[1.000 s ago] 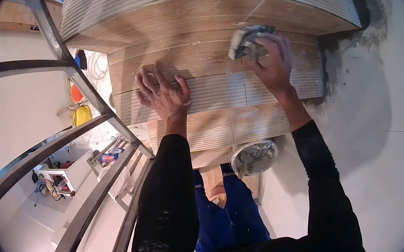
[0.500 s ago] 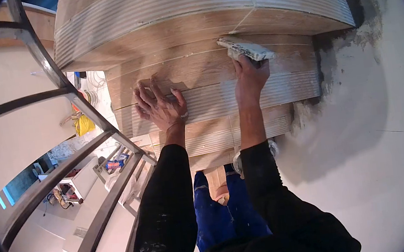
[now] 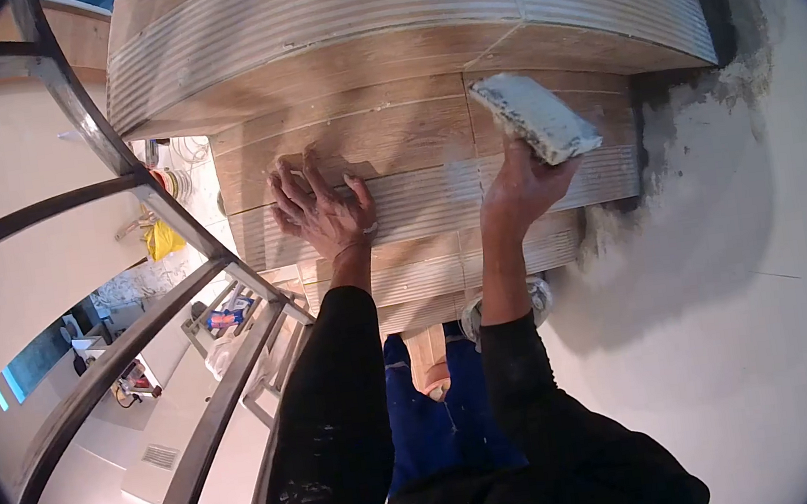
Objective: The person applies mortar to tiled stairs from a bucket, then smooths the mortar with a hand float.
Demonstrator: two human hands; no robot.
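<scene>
Wood-look ribbed tiled stair steps [image 3: 390, 143] fill the view, with a dark curved metal railing [image 3: 168, 220] at left. The left hand [image 3: 323, 211] is kept flat on the tread, fingers spread, nothing held. The right hand [image 3: 517, 188] is closed on the lower end of a grey-smeared white rectangular sponge block [image 3: 536, 117]. The block was edge-on at the tile joint half a second ago and is now turned face-up just right of it, seemingly lifted off. The wiping stroke is judged finished there.

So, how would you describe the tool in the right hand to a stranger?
Start at the wooden stairs in the middle of the view. Near their right edge, the right hand holds a flat rectangular pad, the only white, paste-smeared block there.
</scene>
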